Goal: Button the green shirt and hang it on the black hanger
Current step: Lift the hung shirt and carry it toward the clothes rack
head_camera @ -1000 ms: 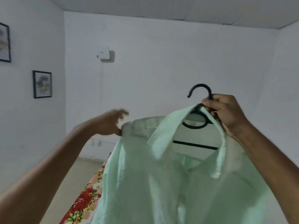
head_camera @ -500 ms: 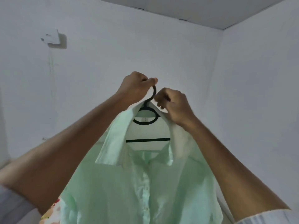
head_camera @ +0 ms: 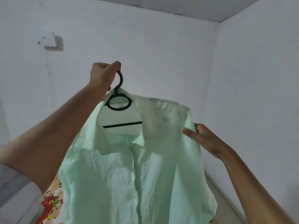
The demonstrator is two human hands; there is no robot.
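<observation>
In mid-air before a white wall (head_camera: 161, 54), a pale green shirt (head_camera: 129, 175) hangs on a black hanger (head_camera: 119, 101), carried by no surface and held up by two hands. The left hand (head_camera: 102, 76) is raised above the collar, its fingers curled around the top of the hanger's hook, with the thumb closing over the bend. The hook descends into a round black loop visible inside the open neck of the shirt, and a straight black crossbar shows below it, between the two collar flaps. The shirt front faces the viewer; its placket runs down the centre and appears closed, though the buttons themselves are too blurred to make out. The collar stands up unevenly, higher on the viewer's right. The right hand (head_camera: 205, 138) is at the shirt's shoulder on that side, thumb laid over the front of the fabric and fingers behind it, pinching the cloth at the shoulder seam. The shirt body drapes downward past the lower edge of the view. At the lower left corner, behind the left forearm, a floral-patterned cloth (head_camera: 50, 202) in red, yellow and green is partly visible. High on the wall at the left, a small white wall-mounted box (head_camera: 47, 41) is fixed, well apart from the hanger.
</observation>
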